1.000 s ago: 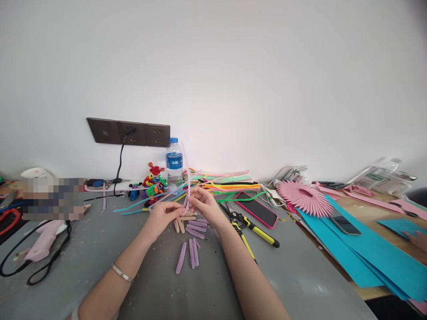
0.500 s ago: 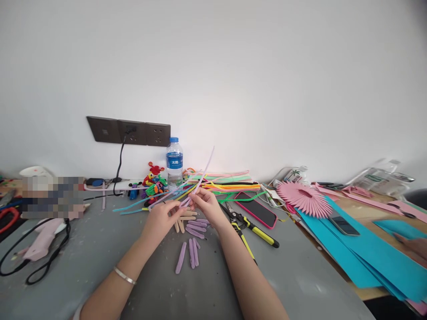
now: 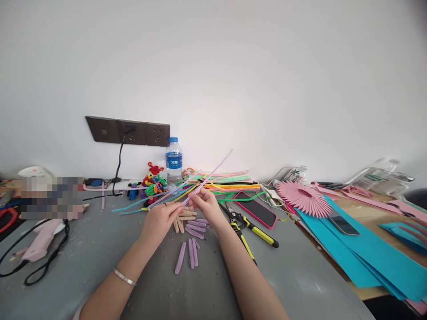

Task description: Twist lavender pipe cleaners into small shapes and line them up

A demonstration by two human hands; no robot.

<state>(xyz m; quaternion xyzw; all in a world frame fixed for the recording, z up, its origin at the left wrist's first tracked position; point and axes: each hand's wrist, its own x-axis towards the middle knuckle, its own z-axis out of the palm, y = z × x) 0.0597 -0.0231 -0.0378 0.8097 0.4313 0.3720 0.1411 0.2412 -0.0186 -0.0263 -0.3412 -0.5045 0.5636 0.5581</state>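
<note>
Both hands meet over the middle of the grey table. My left hand pinches the near end of a pale purple pipe cleaner; whether a stick lies inside that grip is hidden. My right hand has its fingers closed on the same pipe cleaner, whose free end points up and to the right. Below the hands lie several purple-wrapped craft sticks, in two loose groups. Partly behind the hands are several bare wooden sticks.
Pliers with yellow-black handles and a pink-edged phone lie right of my hands. Behind are a water bottle and a pile of coloured pipe cleaners. At left sits a pink glue gun; another person's hand is at far right.
The pipe cleaner's free end has swung down to the right. My left fingers have straightened a little along it. The other person's hand at far right has shifted with the blue piece.
</note>
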